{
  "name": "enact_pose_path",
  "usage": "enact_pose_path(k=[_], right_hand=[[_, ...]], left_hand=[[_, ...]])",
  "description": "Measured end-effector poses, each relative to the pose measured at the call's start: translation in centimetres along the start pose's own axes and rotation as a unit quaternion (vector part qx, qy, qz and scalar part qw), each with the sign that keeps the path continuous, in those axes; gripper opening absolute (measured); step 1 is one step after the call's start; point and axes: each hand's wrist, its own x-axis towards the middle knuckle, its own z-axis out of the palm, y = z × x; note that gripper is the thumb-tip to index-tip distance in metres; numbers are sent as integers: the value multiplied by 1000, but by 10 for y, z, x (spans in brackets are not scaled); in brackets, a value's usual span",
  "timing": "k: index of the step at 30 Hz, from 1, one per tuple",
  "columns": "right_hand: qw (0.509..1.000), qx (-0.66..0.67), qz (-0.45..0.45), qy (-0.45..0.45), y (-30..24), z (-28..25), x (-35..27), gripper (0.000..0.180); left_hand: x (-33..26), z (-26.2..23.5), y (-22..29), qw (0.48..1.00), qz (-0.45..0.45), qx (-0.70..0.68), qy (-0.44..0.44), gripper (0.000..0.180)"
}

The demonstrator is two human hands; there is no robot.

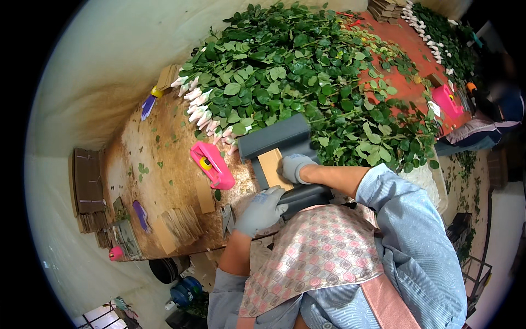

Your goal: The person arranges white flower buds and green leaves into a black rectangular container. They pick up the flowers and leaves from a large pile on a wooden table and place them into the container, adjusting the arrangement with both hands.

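Observation:
A tan cardboard sheet (270, 165) lies in a dark grey padded cradle (276, 136) right in front of me. My right hand (296, 168), in a grey glove, has its fingers curled at the sheet's right edge. At the near end of the sheet, my gloved left hand (260, 211) grips its lower left corner, with the fingertips partly hidden. Just left of the cradle stands a pink tape dispenser (213, 166) with a yellow-centred roll. Beyond the cradle, pale pink roses (200, 112) lie in a row, their leafy stems (296, 71) heaped to the right.
On the wooden table (123, 159) are a stack of cardboard sheets (178, 228), a loose cardboard strip (205, 196) and a purple item (141, 215). A metal tool (227, 220) lies near the front edge. Another person (493, 120) is at the far right, beside a second pink dispenser (447, 102).

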Motion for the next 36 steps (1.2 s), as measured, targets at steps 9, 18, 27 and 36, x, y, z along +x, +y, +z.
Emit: enact_pose_path(k=[9,18,27,36], right_hand=[[913,-291,-208,197,-20,-2,-11,31],[903,-311,-246,165,-9,16,0,44],[904,-263,-260,215,-6,19,6,32],[914,-244,-244,211,4,23,9,23]], left_hand=[[10,9,3,999,-6,47,26,18],[10,16,-2,999,-2,36,21,20],[13,-1,11,997,-2,55,-53,44],[22,30,3,988,38,135,67,26]])
